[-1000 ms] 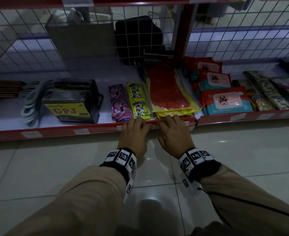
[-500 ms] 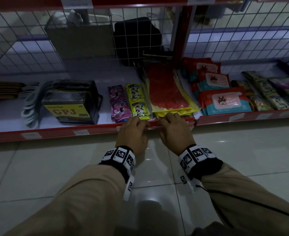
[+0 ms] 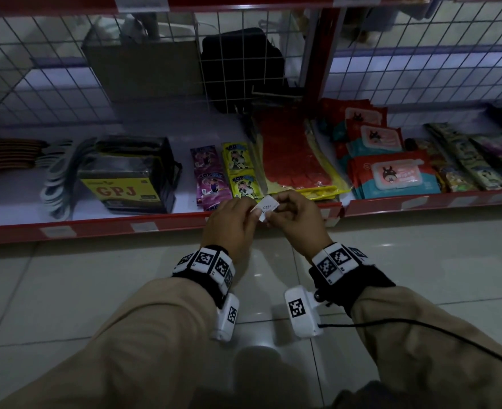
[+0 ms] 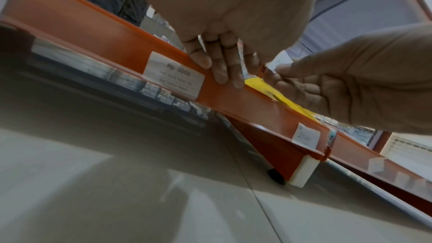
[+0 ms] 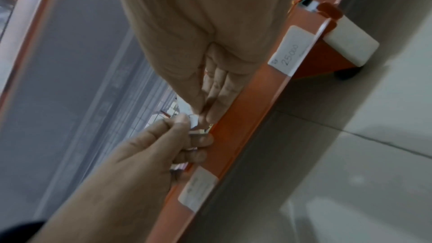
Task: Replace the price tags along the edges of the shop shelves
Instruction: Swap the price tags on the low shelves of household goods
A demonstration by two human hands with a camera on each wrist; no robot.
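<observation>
A small white handwritten price tag (image 3: pixel 266 206) is held just above the red shelf edge strip (image 3: pixel 96 228), pinched from both sides. My left hand (image 3: pixel 254 213) grips its left end and my right hand (image 3: pixel 274 216) grips its right end. The left wrist view shows the tag (image 4: pixel 279 61) between the right hand's thumb and fingers (image 4: pixel 284 73), with the left fingers (image 4: pixel 219 69) over the strip (image 4: pixel 236 97). Still in the strip are a printed "Rp 3000" tag (image 4: pixel 174 78) on the left and a "25000" tag (image 4: pixel 306 136) on the right.
The low shelf holds a black GPJ pack (image 3: pixel 125 178), sachets (image 3: pixel 238 172), red-and-yellow packets (image 3: pixel 294 160) and wipes packs (image 3: pixel 391 175). A wire grid back (image 3: pixel 66 69) stands behind them. More tags (image 3: pixel 143 227) sit along the strip. Pale floor tiles (image 3: pixel 66 290) lie below.
Both hands were pressed on the shelf edge strip. They have now lifted slightly off it, and a white price tag is out between their fingertips.
</observation>
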